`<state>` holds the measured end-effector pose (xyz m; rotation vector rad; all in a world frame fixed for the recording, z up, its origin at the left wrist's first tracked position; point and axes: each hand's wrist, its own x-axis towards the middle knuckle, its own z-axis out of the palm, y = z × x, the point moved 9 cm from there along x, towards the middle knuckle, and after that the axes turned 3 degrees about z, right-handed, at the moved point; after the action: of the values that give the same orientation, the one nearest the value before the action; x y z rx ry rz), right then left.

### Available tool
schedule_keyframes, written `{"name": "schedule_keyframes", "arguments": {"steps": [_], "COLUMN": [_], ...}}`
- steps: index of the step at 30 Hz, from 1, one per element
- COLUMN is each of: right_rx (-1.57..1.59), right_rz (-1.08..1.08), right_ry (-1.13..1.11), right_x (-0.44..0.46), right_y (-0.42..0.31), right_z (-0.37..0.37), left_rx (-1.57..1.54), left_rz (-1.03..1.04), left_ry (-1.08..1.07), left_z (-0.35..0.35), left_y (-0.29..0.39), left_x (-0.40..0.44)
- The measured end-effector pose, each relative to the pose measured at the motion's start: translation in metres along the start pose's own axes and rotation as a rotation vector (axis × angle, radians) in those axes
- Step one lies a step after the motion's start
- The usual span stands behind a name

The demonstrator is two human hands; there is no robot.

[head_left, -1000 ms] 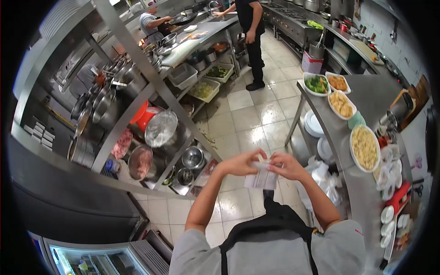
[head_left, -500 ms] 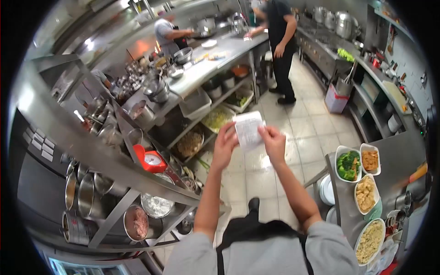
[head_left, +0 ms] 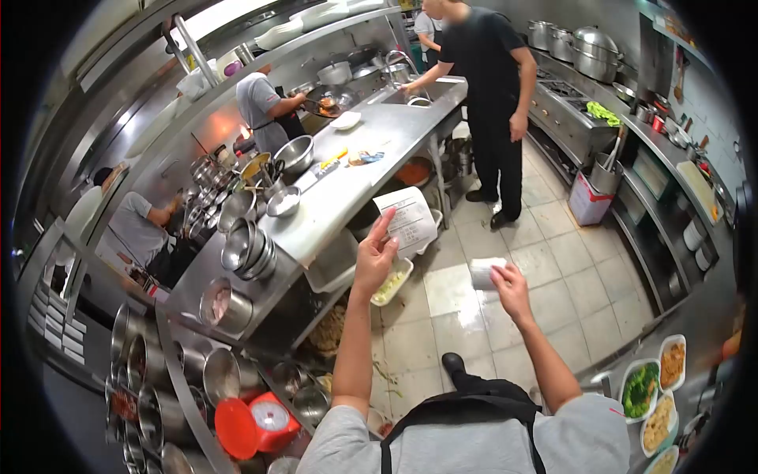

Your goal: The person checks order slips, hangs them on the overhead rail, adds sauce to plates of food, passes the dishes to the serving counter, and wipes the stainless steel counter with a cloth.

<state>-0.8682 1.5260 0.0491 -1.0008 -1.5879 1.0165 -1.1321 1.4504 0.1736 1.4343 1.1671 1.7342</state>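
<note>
A white printed paper slip (head_left: 412, 225) is pinched in my left hand (head_left: 373, 261), its print facing me. My right hand (head_left: 513, 292) grips a second white paper slip (head_left: 486, 273), smaller in view and apart from the first. Both hands are raised in front of me over the tiled floor. The wording on the slips is too small to read.
A long steel counter (head_left: 347, 170) runs ahead on the left, with bowls (head_left: 296, 154) on it. A person in black (head_left: 493, 103) stands at its far end. Filled dishes (head_left: 639, 389) sit low right. A red scale (head_left: 272, 419) stands low left.
The paper has come apart into two slips, one in each hand. My right hand has moved right and down, and my view has turned left.
</note>
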Motion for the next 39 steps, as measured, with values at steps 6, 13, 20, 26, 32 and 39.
{"name": "schedule_keyframes", "arguments": {"steps": [6,13,20,26,32,39], "right_rx": [-0.253,-0.222,-0.182,-0.212,-0.154,-0.027], "right_rz": [0.249,0.119,0.150,0.284,0.363,0.173], "right_ry": [-0.119,-0.135,-0.014,0.208,0.193,-0.109], "right_x": [0.037,0.159,0.233,0.254,0.291,0.350], "right_y": [0.133,0.122,0.134,0.215,0.223,0.138], "right_z": [0.001,0.099,0.138,0.118,0.157,0.248], "left_rx": [0.463,1.107,1.445,1.277,0.877,0.692], "left_rz": [0.292,0.899,1.370,1.214,1.015,0.865], "left_ry": [0.226,0.511,0.671,0.654,0.474,0.400], "left_z": [-0.105,-0.216,-0.281,-0.381,-0.419,-0.417], "left_y": [0.045,0.208,0.352,0.417,0.415,0.408], "left_x": [0.129,0.294,0.425,0.506,0.543,0.545]}}
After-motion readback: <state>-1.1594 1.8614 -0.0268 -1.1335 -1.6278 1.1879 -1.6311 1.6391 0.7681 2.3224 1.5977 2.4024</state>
